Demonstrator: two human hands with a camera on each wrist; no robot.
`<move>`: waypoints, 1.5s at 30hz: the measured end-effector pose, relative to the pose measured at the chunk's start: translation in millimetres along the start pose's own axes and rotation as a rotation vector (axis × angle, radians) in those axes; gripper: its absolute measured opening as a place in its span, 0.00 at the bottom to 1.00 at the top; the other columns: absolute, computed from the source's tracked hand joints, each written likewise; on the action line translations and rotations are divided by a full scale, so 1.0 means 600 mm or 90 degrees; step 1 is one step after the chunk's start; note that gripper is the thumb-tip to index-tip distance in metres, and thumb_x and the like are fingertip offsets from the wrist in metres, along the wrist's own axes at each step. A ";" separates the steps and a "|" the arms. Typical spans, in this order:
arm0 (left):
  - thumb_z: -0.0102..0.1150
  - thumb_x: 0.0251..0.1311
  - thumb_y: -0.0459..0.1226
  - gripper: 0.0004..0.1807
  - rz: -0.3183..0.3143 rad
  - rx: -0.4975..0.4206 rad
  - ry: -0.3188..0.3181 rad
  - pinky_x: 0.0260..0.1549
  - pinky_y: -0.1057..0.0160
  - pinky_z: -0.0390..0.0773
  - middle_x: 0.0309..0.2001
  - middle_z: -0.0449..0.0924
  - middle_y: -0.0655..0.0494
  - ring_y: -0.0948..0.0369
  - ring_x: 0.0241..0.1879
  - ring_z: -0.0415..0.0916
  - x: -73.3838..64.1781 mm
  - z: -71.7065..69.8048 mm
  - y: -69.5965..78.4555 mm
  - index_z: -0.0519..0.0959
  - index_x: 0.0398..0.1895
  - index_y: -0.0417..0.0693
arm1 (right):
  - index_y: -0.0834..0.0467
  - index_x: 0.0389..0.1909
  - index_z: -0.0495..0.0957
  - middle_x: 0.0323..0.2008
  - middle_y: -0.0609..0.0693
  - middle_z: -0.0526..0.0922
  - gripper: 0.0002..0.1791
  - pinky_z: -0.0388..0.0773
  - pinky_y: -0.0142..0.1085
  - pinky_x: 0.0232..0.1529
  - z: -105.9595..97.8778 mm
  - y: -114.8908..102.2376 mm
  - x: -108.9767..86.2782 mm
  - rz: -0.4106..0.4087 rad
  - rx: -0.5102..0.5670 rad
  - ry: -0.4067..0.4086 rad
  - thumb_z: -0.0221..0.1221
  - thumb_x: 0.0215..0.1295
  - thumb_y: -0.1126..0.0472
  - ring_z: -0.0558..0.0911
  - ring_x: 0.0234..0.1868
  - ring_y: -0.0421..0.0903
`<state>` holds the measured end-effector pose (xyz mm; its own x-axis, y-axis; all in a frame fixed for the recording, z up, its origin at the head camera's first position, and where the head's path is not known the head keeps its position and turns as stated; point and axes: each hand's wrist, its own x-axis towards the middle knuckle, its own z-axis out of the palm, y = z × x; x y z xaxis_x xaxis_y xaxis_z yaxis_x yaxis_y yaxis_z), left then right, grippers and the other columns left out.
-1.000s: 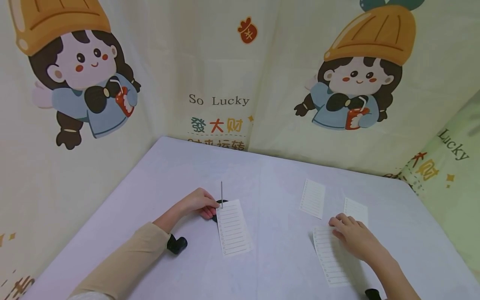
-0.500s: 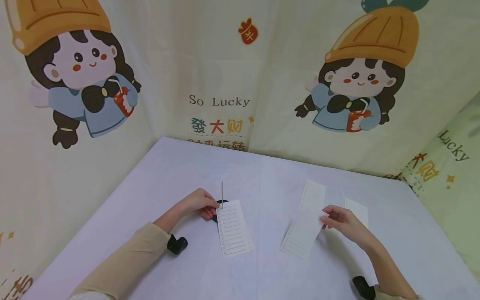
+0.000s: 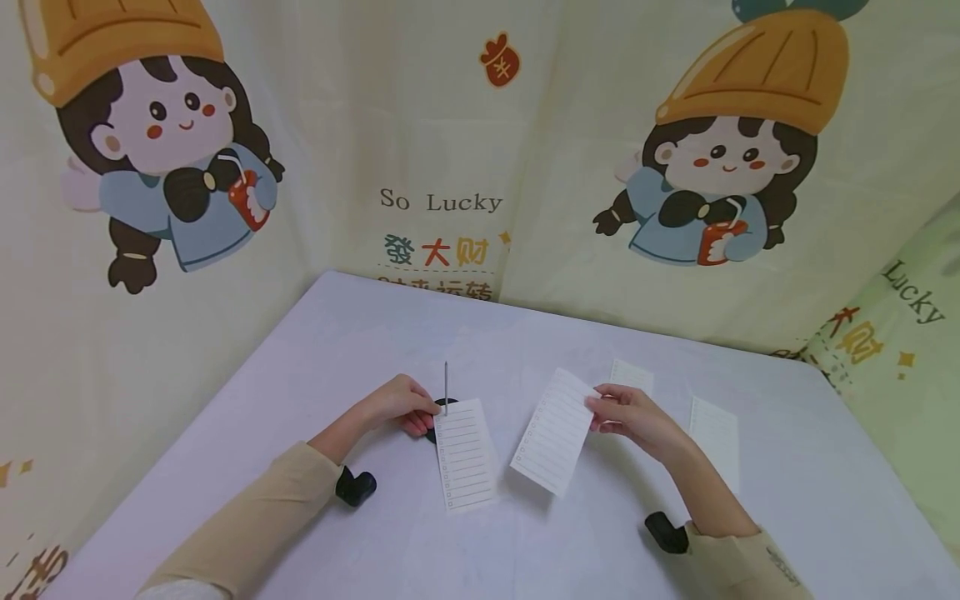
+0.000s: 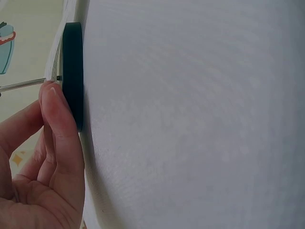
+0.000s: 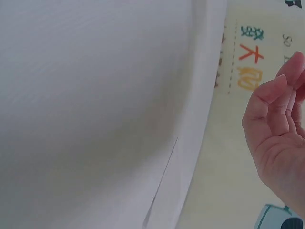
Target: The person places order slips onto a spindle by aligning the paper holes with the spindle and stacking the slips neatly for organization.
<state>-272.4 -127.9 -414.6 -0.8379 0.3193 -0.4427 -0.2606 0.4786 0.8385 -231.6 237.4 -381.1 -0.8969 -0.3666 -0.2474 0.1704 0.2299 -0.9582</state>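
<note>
A thin metal spike (image 3: 446, 383) stands upright on a round dark base (image 4: 72, 76). Lined checklist sheets (image 3: 467, 458) are threaded on it near one end and lie low over the base. My left hand (image 3: 405, 406) pinches their corner right beside the spike; in the left wrist view the thumb and index finger meet at the paper edge. To the right, my right hand (image 3: 637, 419) pinches another lined checklist sheet (image 3: 553, 437) by its upper right edge, holding it tilted above the table. In the right wrist view that hand's fingertips meet, with the sheet not plainly visible.
On the white table (image 3: 480, 558), one loose checklist sheet (image 3: 632, 375) lies behind the right hand, partly covered. Another loose checklist sheet (image 3: 716, 446) is at the right, partly behind the forearm. A printed curtain (image 3: 555, 167) hangs along the table's far edge.
My right hand has picked up a checklist sheet from the right side of the table and carried it left toward the spike. The left hand has kept its place at the spike.
</note>
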 end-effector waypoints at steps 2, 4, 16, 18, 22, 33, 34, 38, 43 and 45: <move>0.59 0.56 0.34 0.08 0.002 -0.002 -0.003 0.19 0.68 0.78 0.19 0.78 0.50 0.63 0.15 0.75 0.001 0.000 0.000 0.81 0.30 0.35 | 0.62 0.41 0.70 0.29 0.46 0.81 0.11 0.75 0.36 0.39 0.010 -0.007 0.011 -0.001 0.005 -0.011 0.55 0.64 0.58 0.79 0.30 0.41; 0.59 0.56 0.34 0.08 0.002 -0.005 -0.004 0.19 0.68 0.78 0.19 0.78 0.50 0.63 0.15 0.75 0.002 -0.001 -0.001 0.81 0.29 0.35 | 0.62 0.41 0.70 0.29 0.47 0.82 0.12 0.75 0.36 0.38 0.019 -0.014 0.020 -0.004 0.010 -0.024 0.56 0.64 0.59 0.79 0.29 0.41; 0.58 0.56 0.33 0.11 0.068 -0.045 0.051 0.20 0.65 0.79 0.22 0.79 0.49 0.61 0.17 0.75 -0.012 0.002 0.002 0.77 0.41 0.35 | 0.63 0.41 0.74 0.31 0.48 0.82 0.11 0.77 0.38 0.40 0.064 -0.048 0.056 -0.021 -0.005 -0.080 0.58 0.62 0.60 0.78 0.28 0.43; 0.57 0.57 0.33 0.11 0.097 -0.068 0.084 0.22 0.63 0.80 0.22 0.79 0.47 0.60 0.18 0.76 -0.020 0.001 0.008 0.76 0.41 0.34 | 0.64 0.41 0.74 0.31 0.49 0.83 0.12 0.77 0.38 0.40 0.073 -0.051 0.060 -0.024 -0.007 -0.095 0.58 0.61 0.60 0.78 0.27 0.43; 0.56 0.58 0.33 0.10 0.159 -0.106 0.134 0.24 0.61 0.81 0.23 0.79 0.46 0.57 0.20 0.78 -0.043 0.001 0.027 0.75 0.38 0.31 | 0.65 0.41 0.74 0.32 0.49 0.83 0.13 0.78 0.37 0.39 0.092 -0.053 0.069 -0.022 -0.005 -0.124 0.59 0.60 0.60 0.78 0.26 0.43; 0.57 0.57 0.35 0.14 0.200 -0.107 0.004 0.27 0.61 0.81 0.24 0.79 0.48 0.59 0.21 0.78 -0.091 0.018 0.059 0.77 0.38 0.28 | 0.64 0.39 0.73 0.29 0.49 0.83 0.12 0.77 0.33 0.34 0.144 -0.045 0.084 -0.005 -0.034 -0.189 0.59 0.60 0.60 0.78 0.24 0.42; 0.57 0.57 0.36 0.14 0.202 -0.098 -0.005 0.27 0.60 0.81 0.24 0.79 0.48 0.59 0.21 0.78 -0.092 0.019 0.060 0.77 0.38 0.29 | 0.64 0.39 0.73 0.29 0.49 0.83 0.12 0.78 0.33 0.34 0.148 -0.045 0.084 -0.005 -0.038 -0.194 0.59 0.60 0.60 0.78 0.24 0.42; 0.59 0.56 0.36 0.13 0.197 -0.054 -0.008 0.26 0.61 0.81 0.24 0.79 0.49 0.59 0.20 0.77 -0.095 0.025 0.060 0.79 0.37 0.32 | 0.64 0.38 0.74 0.28 0.49 0.83 0.11 0.77 0.35 0.35 0.161 -0.046 0.084 -0.009 -0.050 -0.212 0.59 0.60 0.60 0.78 0.24 0.42; 0.60 0.54 0.34 0.11 0.194 -0.008 -0.001 0.23 0.62 0.80 0.23 0.79 0.50 0.61 0.17 0.76 -0.095 0.030 0.056 0.80 0.35 0.32 | 0.64 0.39 0.75 0.28 0.50 0.82 0.11 0.77 0.36 0.35 0.170 -0.047 0.084 -0.003 -0.063 -0.221 0.60 0.59 0.61 0.78 0.24 0.42; 0.60 0.54 0.33 0.10 0.191 0.001 -0.001 0.23 0.63 0.80 0.23 0.80 0.50 0.61 0.17 0.76 -0.095 0.030 0.054 0.80 0.34 0.33 | 0.64 0.39 0.75 0.29 0.50 0.82 0.11 0.77 0.36 0.34 0.172 -0.046 0.084 -0.003 -0.063 -0.225 0.60 0.59 0.61 0.78 0.23 0.42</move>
<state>-224.4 -115.9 -368.2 -0.8765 0.4482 -0.1757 -0.0004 0.3643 0.9313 -239.4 119.4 -382.1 -0.6981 -0.6527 -0.2944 0.1110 0.3075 -0.9450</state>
